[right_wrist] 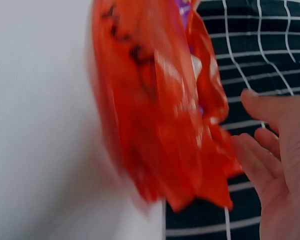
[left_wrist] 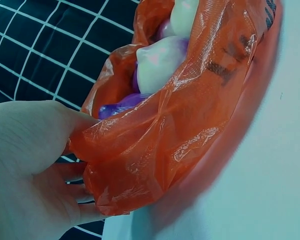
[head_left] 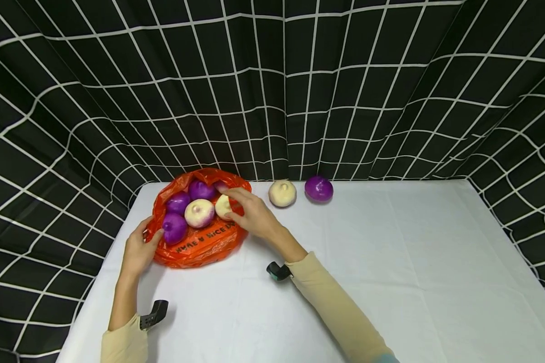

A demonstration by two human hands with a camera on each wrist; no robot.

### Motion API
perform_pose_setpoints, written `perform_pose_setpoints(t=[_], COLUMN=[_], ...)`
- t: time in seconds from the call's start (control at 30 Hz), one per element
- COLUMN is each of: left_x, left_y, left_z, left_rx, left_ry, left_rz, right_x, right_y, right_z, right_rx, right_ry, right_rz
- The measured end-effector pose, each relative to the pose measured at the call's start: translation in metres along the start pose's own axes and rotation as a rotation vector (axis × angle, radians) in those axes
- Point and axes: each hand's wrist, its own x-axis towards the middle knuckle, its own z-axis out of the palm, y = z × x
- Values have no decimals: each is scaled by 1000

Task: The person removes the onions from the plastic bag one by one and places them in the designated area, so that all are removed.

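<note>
A red plastic bag with black lettering lies at the left of the table, its mouth open upward. Inside sit several shiny purple onions and two cream-coloured, onion-shaped bulbs, one of them tinged purple. My left hand pinches the bag's left rim between thumb and fingers, as the left wrist view also shows. Over the bag's right side reaches my right hand, thumb and fingers apart above the other cream bulb. In the right wrist view its relaxed fingers are close beside the bag's edge.
To the right of the bag, near the table's back edge, stand another cream bulb and a purple onion. A white cloth covers the table. Black curtains with a white grid rise behind and at both sides.
</note>
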Motion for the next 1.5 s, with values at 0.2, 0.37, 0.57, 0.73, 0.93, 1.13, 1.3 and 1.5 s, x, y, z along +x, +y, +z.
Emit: perform_pose_setpoints(t=[0.2, 0.37, 0.57, 0.73, 0.93, 1.13, 1.3, 1.5], left_x=[-1, -1, -1, -1, 1, 1, 0, 0], left_y=[0, -1, 0, 0, 0, -1, -2, -2], left_z=[1, 2, 1, 2, 2, 3, 3, 2], left_rx=[-9, -8, -10, -11, 2, 9, -6, -20], left_ry=[-4, -6, -1, -5, 2, 5, 9, 11], left_rz=[-6, -7, 9, 9, 17, 14, 18, 20], right_x=[10, 13, 14, 13, 13, 15, 16, 18], right_y=[-11, -10, -6, 1, 11, 16, 17, 12], right_z=[19, 22, 24, 27, 29, 31, 32, 31], right_rx=[-50, -234, -403, -435, -468, -491, -507, -535], right_ry=[-102, -161, -225, -221, -236, -233, -217, -209], right_rz=[-7, 21, 66, 106, 172, 172, 141, 91])
